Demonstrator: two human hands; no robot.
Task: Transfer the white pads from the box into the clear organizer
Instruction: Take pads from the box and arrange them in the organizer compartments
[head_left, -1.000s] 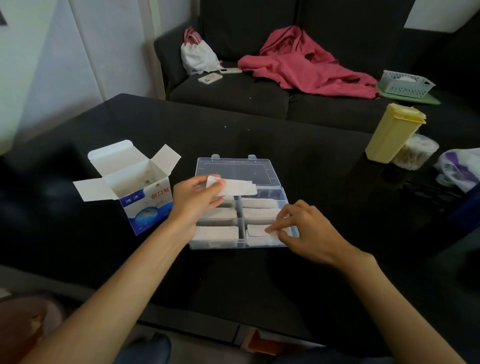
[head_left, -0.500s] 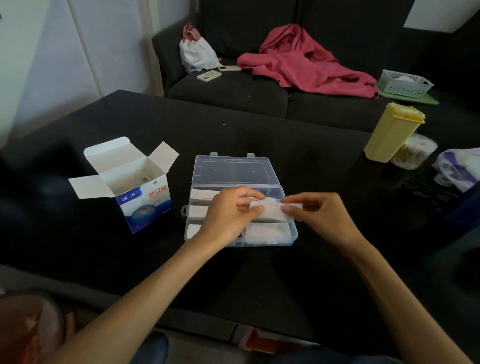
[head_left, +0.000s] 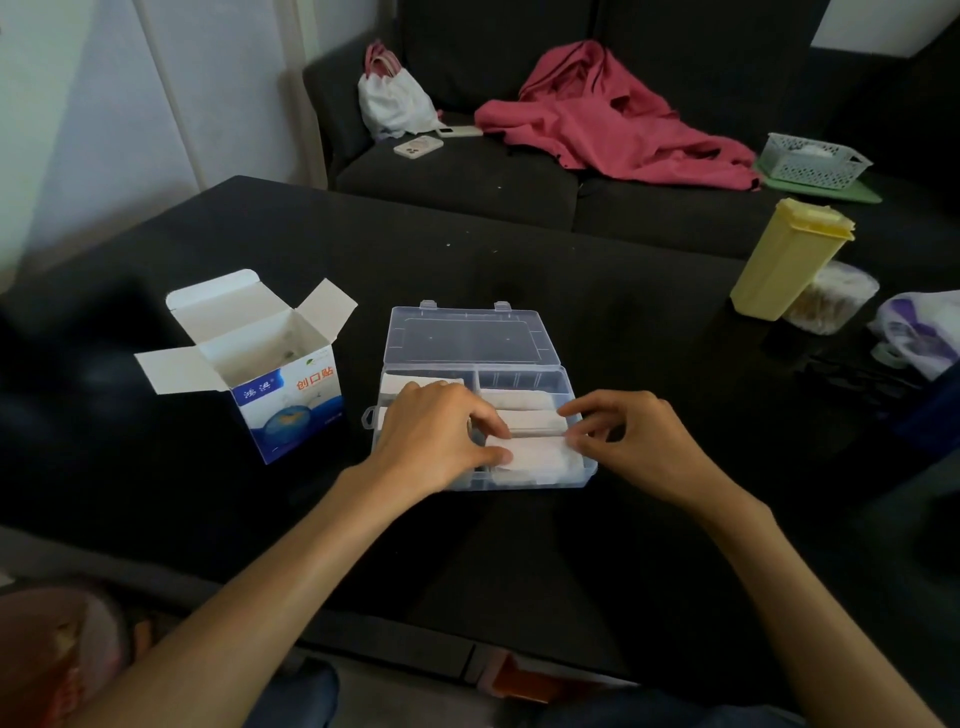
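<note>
Pad over the near-right compartment.
Your left hand (head_left: 436, 431) and right hand (head_left: 631, 441) pinch the white pad (head_left: 537, 451) by its ends, long axis left-right, over the clear organizer (head_left: 582, 480).

The pads (head_left: 535, 453) were white, the organizer (head_left: 470, 338) clear, the surface (head_left: 597, 291) black. The box (head_left: 291, 400) was white and blue with red lettering. A yellow container (head_left: 784, 260) and pink cloth (head_left: 608, 124) showed too.

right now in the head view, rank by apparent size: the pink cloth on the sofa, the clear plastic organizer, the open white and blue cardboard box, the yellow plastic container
1. Pink cloth on the sofa, though it lies farthest away.
2. Clear plastic organizer, lid open.
3. Open white and blue cardboard box, flaps spread; close to the organizer, so this order is unsure.
4. Yellow plastic container, clearly smallest.
</note>
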